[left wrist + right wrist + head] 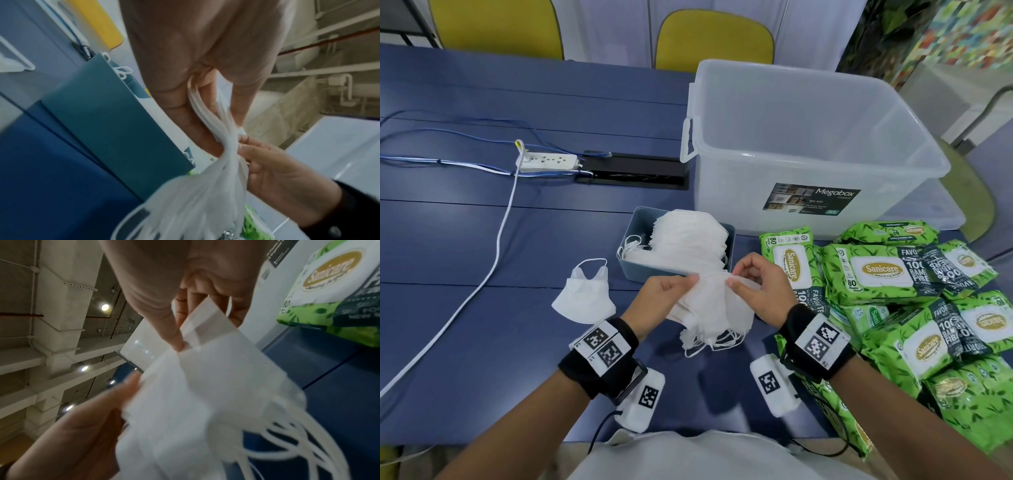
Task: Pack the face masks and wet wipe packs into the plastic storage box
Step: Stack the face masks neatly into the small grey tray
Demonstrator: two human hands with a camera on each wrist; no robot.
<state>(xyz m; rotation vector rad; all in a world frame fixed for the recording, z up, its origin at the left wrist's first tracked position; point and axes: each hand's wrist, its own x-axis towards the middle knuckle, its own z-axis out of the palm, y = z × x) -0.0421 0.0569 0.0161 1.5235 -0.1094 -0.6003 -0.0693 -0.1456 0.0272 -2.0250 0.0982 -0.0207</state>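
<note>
Both forearms bare. Black fabric wrist strap on each wrist: left wrist strap [599, 356], right wrist strap [815, 342]. Each strap has a white plate on top with two black-and-white square fiducial tags side by side. White boxy camera module hangs under each wrist, left camera module [642, 399], right camera module [774, 383], one tag apiece. Thin black cable [599, 431] runs from the left module toward the torso. Light grey shirt [688, 455] at bottom edge.
</note>
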